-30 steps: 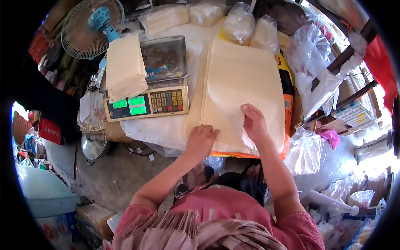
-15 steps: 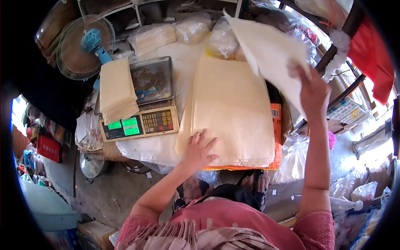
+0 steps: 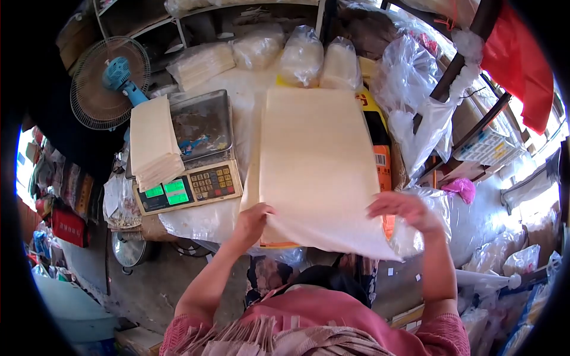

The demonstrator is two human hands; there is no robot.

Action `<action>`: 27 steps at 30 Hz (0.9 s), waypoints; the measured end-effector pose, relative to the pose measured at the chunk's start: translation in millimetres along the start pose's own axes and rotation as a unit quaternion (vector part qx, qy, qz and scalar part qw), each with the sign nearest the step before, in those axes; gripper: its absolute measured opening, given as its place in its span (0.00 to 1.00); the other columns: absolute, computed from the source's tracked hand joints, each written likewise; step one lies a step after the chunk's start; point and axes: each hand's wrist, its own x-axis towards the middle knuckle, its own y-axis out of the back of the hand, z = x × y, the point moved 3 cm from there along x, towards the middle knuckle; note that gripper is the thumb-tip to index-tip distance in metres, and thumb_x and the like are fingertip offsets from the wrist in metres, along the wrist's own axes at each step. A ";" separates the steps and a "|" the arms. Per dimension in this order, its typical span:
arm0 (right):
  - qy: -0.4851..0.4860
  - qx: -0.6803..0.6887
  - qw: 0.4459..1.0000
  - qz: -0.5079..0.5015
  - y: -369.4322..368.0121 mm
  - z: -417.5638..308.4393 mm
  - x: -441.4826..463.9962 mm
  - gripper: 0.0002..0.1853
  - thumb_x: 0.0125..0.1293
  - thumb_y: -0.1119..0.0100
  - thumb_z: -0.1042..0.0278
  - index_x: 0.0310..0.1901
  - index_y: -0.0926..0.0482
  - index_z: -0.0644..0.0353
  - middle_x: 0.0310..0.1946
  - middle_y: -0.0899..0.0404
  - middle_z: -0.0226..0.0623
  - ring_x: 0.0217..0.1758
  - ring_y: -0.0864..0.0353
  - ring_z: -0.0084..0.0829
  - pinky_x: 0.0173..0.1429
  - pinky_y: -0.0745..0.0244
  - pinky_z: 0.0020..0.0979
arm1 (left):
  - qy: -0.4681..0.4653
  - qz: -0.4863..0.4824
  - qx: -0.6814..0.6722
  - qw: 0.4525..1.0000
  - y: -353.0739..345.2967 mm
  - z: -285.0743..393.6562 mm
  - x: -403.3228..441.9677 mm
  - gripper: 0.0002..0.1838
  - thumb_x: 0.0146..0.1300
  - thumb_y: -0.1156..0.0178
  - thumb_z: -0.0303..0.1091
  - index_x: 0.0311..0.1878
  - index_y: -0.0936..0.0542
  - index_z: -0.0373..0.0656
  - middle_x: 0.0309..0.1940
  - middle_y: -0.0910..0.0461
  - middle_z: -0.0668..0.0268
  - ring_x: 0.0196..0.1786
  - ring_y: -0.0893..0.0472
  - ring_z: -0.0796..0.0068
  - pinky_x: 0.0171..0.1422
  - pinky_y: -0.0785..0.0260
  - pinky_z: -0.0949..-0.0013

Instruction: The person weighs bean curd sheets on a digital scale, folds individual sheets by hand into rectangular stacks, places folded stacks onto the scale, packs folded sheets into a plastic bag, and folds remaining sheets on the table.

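Note:
A stack of thin, cream-coloured sheets (image 3: 317, 160) lies in front of me on the worktable. The top sheet's near edge is lifted and curved, and it hangs past the table's front. At its near left corner my left hand (image 3: 252, 226) is closed, pinching the edge between thumb and fingers. By the right edge my right hand (image 3: 412, 212) hovers with fingers outstretched, slightly blurred, holding nothing I can see. To the left, a folded bundle of similar sheets (image 3: 154, 142) rests on a digital scale (image 3: 205, 127) with a lit green display.
Plastic bags of pale sheets (image 3: 301, 56) line the table's back. A fan (image 3: 111, 83) stands behind the scale. Orange packaging (image 3: 383, 172) shows beside the stack. Clear plastic bags (image 3: 409, 77) hang at right, near a dark slanted post (image 3: 454, 74).
My right hand has come down from the upper right, and the raised sheet now lies over the stack. My left hand has gone from lying flat to pinching the sheet's near left corner.

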 end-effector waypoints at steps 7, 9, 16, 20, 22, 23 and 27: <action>-0.063 -0.072 0.968 0.233 50.6 72.2 -27.9 0.32 0.54 0.32 0.55 0.55 0.29 0.67 0.49 0.22 0.41 0.51 0.22 0.34 0.57 0.30 0.38 | 0.247 0.144 -0.168 0.943 25.5 16.2 41.1 0.08 0.63 0.42 0.30 0.32 0.26 0.35 0.25 0.20 0.61 0.29 0.19 0.76 0.35 0.26 0.72; -0.127 -0.122 0.911 0.373 61.2 91.3 10.3 0.21 0.53 0.32 0.62 0.45 0.23 0.65 0.38 0.18 0.34 0.39 0.19 0.30 0.44 0.25 0.35 | 0.274 0.107 0.009 0.956 27.5 5.1 72.8 0.09 0.61 0.40 0.32 0.40 0.24 0.37 0.36 0.19 0.57 0.41 0.18 0.68 0.44 0.25 0.67; -0.210 -0.338 0.791 0.466 73.8 113.4 54.2 0.10 0.55 0.36 0.69 0.38 0.22 0.63 0.24 0.21 0.35 0.26 0.22 0.24 0.32 0.28 0.27 | -0.059 -0.097 0.361 0.925 -42.4 28.7 81.8 0.34 0.60 0.44 0.56 0.63 0.33 0.43 0.64 0.36 0.51 0.69 0.40 0.53 0.72 0.50 0.48; -0.022 -0.558 0.658 0.506 45.6 99.8 39.2 0.16 0.57 0.35 0.64 0.44 0.25 0.63 0.30 0.19 0.41 0.28 0.19 0.28 0.33 0.25 0.30 | -0.105 -0.059 0.423 0.898 -59.1 1.2 74.3 0.32 0.57 0.41 0.49 0.63 0.33 0.43 0.61 0.32 0.53 0.65 0.34 0.54 0.67 0.41 0.54; -0.103 -0.395 0.787 0.463 21.1 98.8 22.9 0.21 0.58 0.35 0.62 0.50 0.27 0.62 0.35 0.19 0.43 0.33 0.17 0.30 0.36 0.23 0.32 | -0.119 -0.067 0.431 0.892 -58.2 -3.4 75.7 0.31 0.55 0.42 0.43 0.62 0.32 0.43 0.58 0.29 0.53 0.61 0.30 0.55 0.62 0.35 0.57; -0.196 -0.135 0.883 0.406 3.3 98.5 25.8 0.24 0.58 0.35 0.62 0.54 0.31 0.61 0.39 0.20 0.44 0.35 0.17 0.35 0.38 0.21 0.34 | -0.131 -0.071 0.425 0.893 -56.1 -3.8 79.6 0.30 0.54 0.42 0.38 0.62 0.31 0.43 0.56 0.28 0.53 0.59 0.28 0.55 0.58 0.32 0.58; -0.102 0.339 0.828 0.435 -8.9 119.8 42.7 0.22 0.60 0.40 0.68 0.55 0.32 0.61 0.46 0.22 0.44 0.43 0.17 0.40 0.43 0.19 0.39 | -0.071 -0.136 0.450 0.880 -61.6 25.4 69.4 0.32 0.53 0.40 0.30 0.64 0.34 0.45 0.56 0.26 0.54 0.57 0.25 0.55 0.57 0.29 0.63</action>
